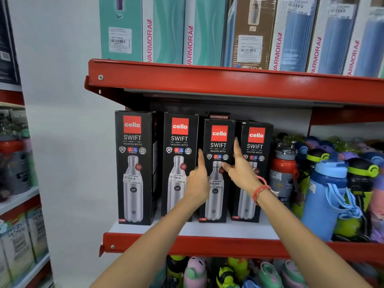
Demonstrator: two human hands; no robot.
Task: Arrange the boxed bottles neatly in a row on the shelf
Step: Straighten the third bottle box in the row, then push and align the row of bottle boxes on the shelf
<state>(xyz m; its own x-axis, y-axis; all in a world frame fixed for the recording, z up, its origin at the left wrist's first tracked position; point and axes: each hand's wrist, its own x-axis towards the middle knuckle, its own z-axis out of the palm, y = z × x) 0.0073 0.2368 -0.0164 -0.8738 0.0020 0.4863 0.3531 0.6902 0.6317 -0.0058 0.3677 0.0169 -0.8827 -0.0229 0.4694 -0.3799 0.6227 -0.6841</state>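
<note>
Several black Cello Swift bottle boxes stand upright in a row on the white middle shelf [207, 229]. The two left ones, the first box [133, 163] and the second box [178, 140], are taller. The third box [218, 140] and the fourth box [255, 142] are shorter and sit closer together. My left hand [197, 181] is at the third box's left edge, index finger raised into the gap. My right hand [242, 171] is at its right edge, fingers spread, one lying across the box front. Neither hand is closed around the box.
A Modware box [218, 116] stands behind the third box. Loose bottles crowd the shelf's right side, among them a blue bottle [328, 196] and a red-topped bottle [283, 167]. The red upper shelf [228, 84] carries tall Varmora boxes [166, 30]. Children's bottles [207, 271] are below.
</note>
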